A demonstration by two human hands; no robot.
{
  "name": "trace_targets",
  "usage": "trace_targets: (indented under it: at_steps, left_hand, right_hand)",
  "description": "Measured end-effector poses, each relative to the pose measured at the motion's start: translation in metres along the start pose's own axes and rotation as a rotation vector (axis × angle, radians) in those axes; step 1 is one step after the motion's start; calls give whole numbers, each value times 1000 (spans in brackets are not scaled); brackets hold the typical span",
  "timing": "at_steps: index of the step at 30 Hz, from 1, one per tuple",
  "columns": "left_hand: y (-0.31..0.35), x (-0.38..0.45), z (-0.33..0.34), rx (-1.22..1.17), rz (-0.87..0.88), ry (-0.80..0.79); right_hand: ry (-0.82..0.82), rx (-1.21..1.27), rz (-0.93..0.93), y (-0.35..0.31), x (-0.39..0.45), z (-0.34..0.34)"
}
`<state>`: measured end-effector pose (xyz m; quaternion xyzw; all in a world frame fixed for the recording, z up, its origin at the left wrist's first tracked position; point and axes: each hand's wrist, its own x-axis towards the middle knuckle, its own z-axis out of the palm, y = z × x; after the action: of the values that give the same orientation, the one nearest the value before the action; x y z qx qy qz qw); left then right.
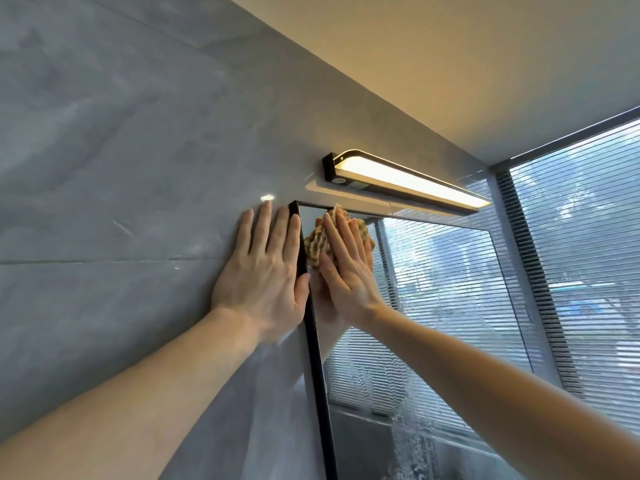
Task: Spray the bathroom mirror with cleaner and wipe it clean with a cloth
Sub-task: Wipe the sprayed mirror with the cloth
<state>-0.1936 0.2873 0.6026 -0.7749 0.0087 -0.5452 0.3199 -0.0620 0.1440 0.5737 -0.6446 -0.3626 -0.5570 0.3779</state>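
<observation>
Fingers straight, your right hand (346, 268) presses the tan waffle-weave cloth (320, 242) flat against the top left corner of the black-framed wall mirror (433, 306). Your left hand (265, 268) lies open on the grey marbled wall tile (121, 150), thumb seemingly touching the frame.

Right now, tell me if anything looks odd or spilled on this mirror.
Nothing damaged. The mirror shows wet droplet streaks low down, unwiped; the right hand presses the cloth at its top corner.

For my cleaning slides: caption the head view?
Right hand presses beige waffle cloth on black-framed mirror's top corner; left hand flat on grey tiled wall.
</observation>
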Motion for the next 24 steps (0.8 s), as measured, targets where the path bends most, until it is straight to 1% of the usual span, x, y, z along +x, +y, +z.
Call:
trace_targets:
  at_steps: [2, 3, 7, 11, 13, 15, 17, 18, 21, 24]
  left_hand:
    - [0, 0, 1, -2, 4, -5]
    - [0, 0, 1, -1, 5, -3]
    - [0, -1, 1, 5, 9, 15]
    - [0, 0, 3, 14, 13, 28]
    - [1, 0, 3, 11, 14, 34]
    - [1, 0, 3, 9, 14, 42]
    - [2, 1, 4, 6, 10, 47]
    - [2, 1, 4, 7, 8, 47]
    - [3, 2, 3, 16, 10, 44]
    - [2, 1, 2, 20, 12, 45]
  right_hand:
    - [75, -23, -8, 16, 4, -1]
    - [99, -27, 28, 26, 10, -2]
    - [145, 10, 279, 73, 40, -18]
    - [106, -3, 619, 133, 57, -43]
    - [79, 8, 710, 147, 58, -45]
    - [65, 27, 758, 143, 58, -43]
    - [63, 44, 759, 126, 60, -42]
    - [61, 39, 721, 116, 60, -41]
    - [19, 28, 551, 73, 55, -33]
    - [-103, 32, 313, 28, 38, -23]
